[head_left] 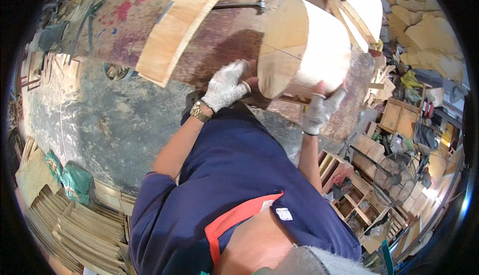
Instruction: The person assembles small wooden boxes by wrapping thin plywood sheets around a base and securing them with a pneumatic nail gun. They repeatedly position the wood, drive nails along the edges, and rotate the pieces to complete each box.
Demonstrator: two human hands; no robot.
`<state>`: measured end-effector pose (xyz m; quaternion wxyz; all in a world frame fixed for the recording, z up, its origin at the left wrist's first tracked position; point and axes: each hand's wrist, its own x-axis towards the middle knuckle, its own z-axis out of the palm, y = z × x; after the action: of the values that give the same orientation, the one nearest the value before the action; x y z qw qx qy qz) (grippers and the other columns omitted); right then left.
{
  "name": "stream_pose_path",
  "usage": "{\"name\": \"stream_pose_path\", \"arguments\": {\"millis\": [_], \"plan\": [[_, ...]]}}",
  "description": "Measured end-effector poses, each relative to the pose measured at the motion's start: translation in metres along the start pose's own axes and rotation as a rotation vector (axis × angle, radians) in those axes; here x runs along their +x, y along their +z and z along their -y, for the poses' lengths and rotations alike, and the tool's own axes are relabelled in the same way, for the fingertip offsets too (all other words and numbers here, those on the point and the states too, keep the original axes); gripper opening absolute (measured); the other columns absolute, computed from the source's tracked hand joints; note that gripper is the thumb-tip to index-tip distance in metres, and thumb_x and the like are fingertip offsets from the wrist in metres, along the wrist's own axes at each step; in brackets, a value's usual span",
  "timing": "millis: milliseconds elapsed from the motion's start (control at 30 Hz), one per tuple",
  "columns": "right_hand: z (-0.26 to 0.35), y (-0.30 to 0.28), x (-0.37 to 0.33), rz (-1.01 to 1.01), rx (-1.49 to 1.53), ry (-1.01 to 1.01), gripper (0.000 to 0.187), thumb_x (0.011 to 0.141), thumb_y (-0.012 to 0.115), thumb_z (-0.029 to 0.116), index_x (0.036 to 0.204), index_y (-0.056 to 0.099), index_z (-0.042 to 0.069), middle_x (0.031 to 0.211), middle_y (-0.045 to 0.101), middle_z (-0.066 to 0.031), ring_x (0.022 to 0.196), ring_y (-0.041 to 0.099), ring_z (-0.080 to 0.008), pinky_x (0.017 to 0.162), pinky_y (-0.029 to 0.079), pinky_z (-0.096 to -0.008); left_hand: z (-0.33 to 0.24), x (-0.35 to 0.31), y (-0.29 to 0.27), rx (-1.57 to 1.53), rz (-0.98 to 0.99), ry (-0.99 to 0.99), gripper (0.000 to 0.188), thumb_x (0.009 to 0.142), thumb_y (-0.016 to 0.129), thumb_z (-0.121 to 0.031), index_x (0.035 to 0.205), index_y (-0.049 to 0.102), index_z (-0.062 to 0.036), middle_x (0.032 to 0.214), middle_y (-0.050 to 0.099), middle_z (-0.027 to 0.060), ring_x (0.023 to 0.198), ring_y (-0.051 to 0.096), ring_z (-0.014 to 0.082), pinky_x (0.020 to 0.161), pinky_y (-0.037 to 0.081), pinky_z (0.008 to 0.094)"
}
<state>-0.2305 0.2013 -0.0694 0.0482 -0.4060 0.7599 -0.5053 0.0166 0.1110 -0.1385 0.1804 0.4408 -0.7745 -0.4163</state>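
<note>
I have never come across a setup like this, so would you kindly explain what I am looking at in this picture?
There is no machine here: a person works with two hands in pale gloves that leave fingertips bare. The one picture comes from a wide fisheye camera on the person's head, looking down, so edges bend and the corners are black.

The right hand has its fingers against the lower side of a pale, rounded wooden piece. The left hand is at its left end; whether it touches is hard to tell.

On the stained brown surface lie a curved wooden strip and a hammer.
</note>
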Motion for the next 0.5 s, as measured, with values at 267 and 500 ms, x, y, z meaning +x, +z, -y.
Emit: {"name": "stream_pose_path", "arguments": {"millis": [267, 500], "plan": [[-0.003, 0.022, -0.056, -0.189, -0.198, 0.094, 0.075, 0.100, 0.075, 0.027, 0.153, 0.037, -0.008, 0.138, 0.056, -0.0235, 0.119, 0.060, -0.0307, 0.106, 0.049, -0.0421, 0.181, -0.030, -0.075, 0.609, -0.333, -0.429, 0.075, 0.086, 0.075, -0.059, 0.139, 0.058, -0.0084, 0.133, 0.062, 0.0208, 0.123, 0.059, 0.0402, 0.101, 0.048, 0.0539], [0.020, 0.026, -0.058, -0.250, -0.095, 0.187, 0.073, 0.098, 0.077, 0.018, 0.155, 0.040, -0.008, 0.134, 0.058, -0.0186, 0.117, 0.058, -0.0247, 0.102, 0.048, -0.0388, 0.246, -0.039, -0.104, 0.888, -0.207, -0.400, 0.117, 0.072, 0.071, -0.085, 0.157, 0.044, -0.0100, 0.149, 0.048, 0.0316, 0.141, 0.044, 0.0490, 0.111, 0.040, 0.0609]]}}
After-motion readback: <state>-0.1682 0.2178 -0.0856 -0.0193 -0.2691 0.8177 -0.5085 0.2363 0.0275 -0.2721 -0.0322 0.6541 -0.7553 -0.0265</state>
